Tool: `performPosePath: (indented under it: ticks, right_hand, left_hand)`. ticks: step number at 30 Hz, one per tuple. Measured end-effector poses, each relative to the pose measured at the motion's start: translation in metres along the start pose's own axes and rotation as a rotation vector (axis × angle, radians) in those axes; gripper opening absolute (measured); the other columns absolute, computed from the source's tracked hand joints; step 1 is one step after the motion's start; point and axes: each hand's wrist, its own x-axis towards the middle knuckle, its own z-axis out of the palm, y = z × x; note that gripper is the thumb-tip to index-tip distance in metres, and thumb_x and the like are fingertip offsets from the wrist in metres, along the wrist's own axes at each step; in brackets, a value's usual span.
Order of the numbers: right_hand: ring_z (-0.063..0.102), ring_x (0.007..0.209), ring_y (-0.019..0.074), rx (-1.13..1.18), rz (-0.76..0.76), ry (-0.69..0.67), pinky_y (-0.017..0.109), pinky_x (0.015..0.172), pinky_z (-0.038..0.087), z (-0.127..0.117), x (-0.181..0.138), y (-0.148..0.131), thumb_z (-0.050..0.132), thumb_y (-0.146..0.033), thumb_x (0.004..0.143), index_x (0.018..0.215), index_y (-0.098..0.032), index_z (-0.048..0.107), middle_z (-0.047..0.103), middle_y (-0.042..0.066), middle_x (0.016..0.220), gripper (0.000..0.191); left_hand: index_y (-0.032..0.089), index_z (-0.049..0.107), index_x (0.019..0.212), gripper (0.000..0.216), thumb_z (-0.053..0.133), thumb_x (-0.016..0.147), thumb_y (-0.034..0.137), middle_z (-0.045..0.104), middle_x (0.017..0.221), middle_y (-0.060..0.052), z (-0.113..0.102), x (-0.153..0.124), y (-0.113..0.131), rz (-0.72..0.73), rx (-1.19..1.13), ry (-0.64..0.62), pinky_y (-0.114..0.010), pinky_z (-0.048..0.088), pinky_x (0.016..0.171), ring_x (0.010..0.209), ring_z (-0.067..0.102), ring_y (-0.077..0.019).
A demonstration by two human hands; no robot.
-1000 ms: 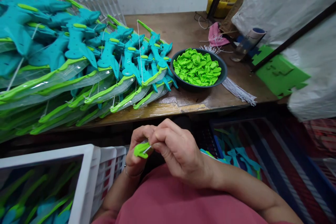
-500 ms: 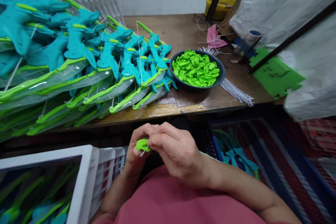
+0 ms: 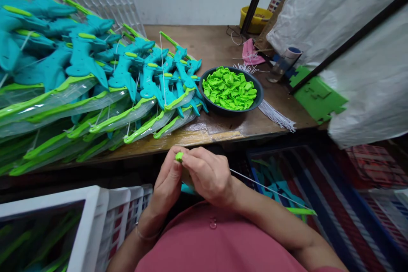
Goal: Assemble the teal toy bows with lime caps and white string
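My left hand (image 3: 168, 180) and my right hand (image 3: 208, 175) meet in front of my body, fingers closed around a small green plastic piece (image 3: 179, 157). Only the top of that piece shows between thumb and fingertips. From behind my right hand a taut white string (image 3: 255, 182) runs right to a green limb tip (image 3: 301, 211) beyond my forearm. A bit of teal plastic (image 3: 188, 189) peeks out below my hands; most of what it belongs to is hidden.
On the wooden table (image 3: 219, 136) lie a large pile of teal-and-green toy bows (image 3: 86, 53), a dark bowl (image 3: 234, 111) of small green pieces and a bundle of white strings (image 3: 277, 115). A white crate (image 3: 98, 216) stands left; a blue crate (image 3: 255, 165) stands right.
My hands have risen slightly and drawn closer around the green piece, which now shows less. The white string and green tip have come into view at the right. The camera view has shifted.
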Motion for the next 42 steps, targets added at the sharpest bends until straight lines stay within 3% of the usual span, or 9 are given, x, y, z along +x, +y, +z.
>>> performPosePath:
  ticks: [5,8,11,14,18,23,27,36,42]
  right_hand:
    - [0.072,0.092,0.0198,-0.012,0.028,-0.003,0.035,0.083,0.062,-0.016,0.013,0.007,0.051,-0.014,0.102,0.102,-0.021,0.062,0.076,0.008,0.098,0.013]
    - [0.072,0.094,0.0196,0.045,0.095,0.046,0.037,0.085,0.062,-0.04,0.03,0.002,0.054,-0.014,0.102,0.099,-0.023,0.063,0.076,0.006,0.1,0.012]
    - [0.071,0.089,0.017,0.132,0.209,0.152,0.033,0.079,0.06,-0.053,0.039,0.0,0.058,-0.013,0.101,0.101,-0.024,0.062,0.074,0.003,0.095,0.012]
    - [0.07,0.085,0.0141,0.18,0.298,0.135,0.029,0.079,0.059,-0.048,0.036,0.001,0.06,-0.014,0.102,0.099,-0.023,0.062,0.073,0.001,0.091,0.01]
    - [0.071,0.094,0.0149,0.261,0.273,0.012,0.03,0.085,0.059,-0.039,0.024,-0.005,0.059,-0.012,0.101,0.099,-0.021,0.062,0.074,0.004,0.098,0.01]
    - [0.068,0.106,0.0179,0.312,0.202,-0.146,0.031,0.087,0.059,-0.032,0.015,-0.009,0.058,-0.013,0.102,0.096,-0.02,0.066,0.071,0.009,0.112,0.012]
    - [0.066,0.089,0.0142,0.424,0.379,-0.106,0.026,0.078,0.056,-0.023,0.012,-0.001,0.07,-0.022,0.097,0.093,-0.019,0.068,0.067,0.004,0.098,0.006]
    - [0.052,0.063,0.009,0.748,0.777,-0.087,0.022,0.06,0.042,-0.013,0.005,0.003,0.079,-0.023,0.088,0.074,-0.019,0.064,0.06,-0.005,0.07,0.021]
    - [0.055,0.064,0.0099,0.789,0.681,-0.051,0.023,0.062,0.044,-0.006,0.001,0.012,0.083,-0.03,0.086,0.072,-0.019,0.068,0.063,-0.004,0.069,0.023]
  left_hand:
    - [0.026,0.065,0.118,0.022,0.061,0.102,0.041,0.064,0.095,-0.003,0.001,0.005,0.0,0.08,0.286,0.073,-0.026,0.048,0.07,0.076,0.058,-0.0162]
    - [0.029,0.058,0.136,0.033,0.057,0.104,0.037,0.064,0.081,0.0,-0.002,0.008,0.002,0.116,0.333,-0.024,-0.025,0.049,0.062,0.062,0.059,-0.0144]
    - [0.027,0.062,0.128,0.025,0.057,0.104,0.032,0.065,0.086,-0.001,-0.005,0.008,0.005,0.077,0.315,-0.12,-0.026,0.052,0.059,0.059,0.064,-0.0136]
    - [0.025,0.067,0.109,0.011,0.06,0.101,0.026,0.064,0.101,-0.003,-0.005,0.007,0.008,0.085,0.246,-0.132,-0.027,0.052,0.058,0.059,0.065,-0.012]
    - [0.023,0.069,0.098,0.007,0.063,0.099,0.023,0.062,0.093,0.0,-0.004,0.008,0.01,0.164,0.25,-0.009,-0.026,0.048,0.06,0.055,0.059,-0.0095]
    - [0.022,0.07,0.092,0.008,0.065,0.098,0.024,0.063,0.09,-0.002,-0.005,0.008,0.012,0.219,0.393,0.028,-0.026,0.048,0.074,0.08,0.059,-0.0165]
    - [0.023,0.069,0.095,0.005,0.065,0.098,0.024,0.061,0.093,-0.003,-0.006,0.007,0.012,0.223,0.358,-0.02,-0.026,0.046,0.075,0.085,0.057,-0.0173]
    - [0.021,0.067,0.1,0.009,0.06,0.101,0.026,0.057,0.093,-0.004,-0.019,0.012,0.005,0.228,0.224,-0.199,-0.026,0.045,0.072,0.082,0.054,-0.016]
    - [0.021,0.067,0.094,0.007,0.062,0.098,0.022,0.057,0.089,-0.003,-0.019,0.009,0.002,0.195,0.207,-0.16,-0.026,0.043,0.072,0.079,0.052,-0.0155]
